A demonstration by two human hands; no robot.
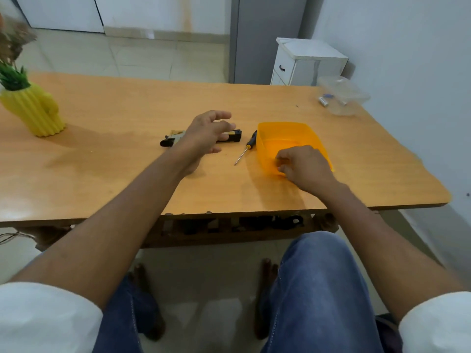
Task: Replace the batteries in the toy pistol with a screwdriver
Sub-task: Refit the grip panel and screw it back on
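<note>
From the head camera, you are sitting at a wooden bench [127, 103] with both arms reaching out over it. Your left hand [207, 132] is hovering with its fingers spread and relaxed, holding nothing, directly above the toy pistol [229, 137], which is lying flat on the bench and is partly hidden behind that hand; its black and tan ends are showing on either side. Whether the hand is touching the pistol, you cannot tell from here. Just beside the pistol, to its right, the screwdriver [246, 147] is lying on the bench, its black and yellow handle pointing away from you and its thin shaft angling toward you. Your right hand [302, 166] is gripping the near rim of the orange plastic tub [283, 131], fingers curled over the edge. At the far right corner, a clear plastic container [342, 94] is sitting with batteries [324, 100] beside it. A yellow cactus-shaped planter [35, 110] is standing at the left.
</note>
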